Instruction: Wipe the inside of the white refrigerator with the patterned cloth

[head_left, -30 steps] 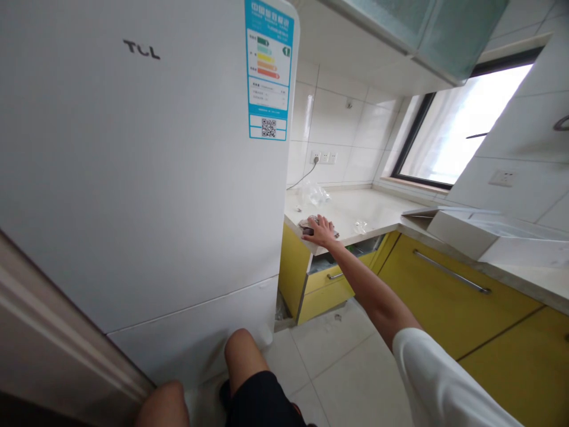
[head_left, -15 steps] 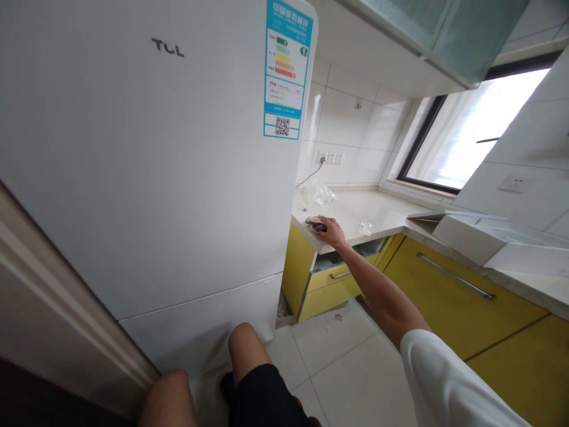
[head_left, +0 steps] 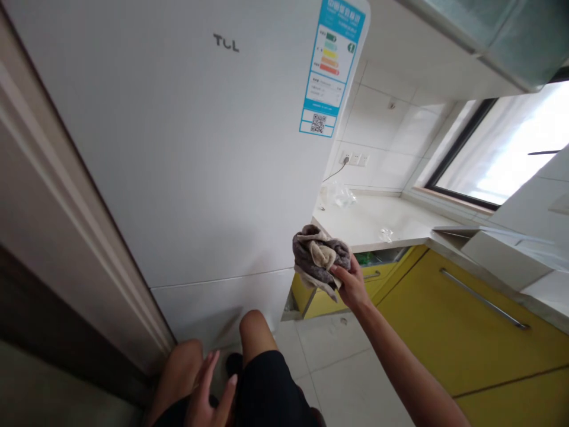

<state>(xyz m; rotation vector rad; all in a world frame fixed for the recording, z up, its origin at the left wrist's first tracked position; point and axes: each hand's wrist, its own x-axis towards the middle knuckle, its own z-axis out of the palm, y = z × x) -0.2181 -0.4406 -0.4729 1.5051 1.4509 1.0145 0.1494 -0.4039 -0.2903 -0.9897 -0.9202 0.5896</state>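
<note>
A crumpled grey and beige cloth (head_left: 317,255) is in my right hand (head_left: 353,284), gripped at its right edge with the thumb on top. The cloth hangs in the air in front of the counter corner, beside the white fridge (head_left: 213,178). My left hand (head_left: 211,394) is low in the view, above my thighs, with its fingers apart and nothing in it.
A white countertop (head_left: 368,219) bears clear plastic scraps (head_left: 344,194). Yellow cabinets (head_left: 413,314) with metal handles stand below. A white box (head_left: 502,258) lies on the right counter. A door frame (head_left: 66,190) runs along the left.
My right hand has lifted the cloth off the counter and brought it nearer to me. My left hand has come into view at the bottom. The view has shifted left.
</note>
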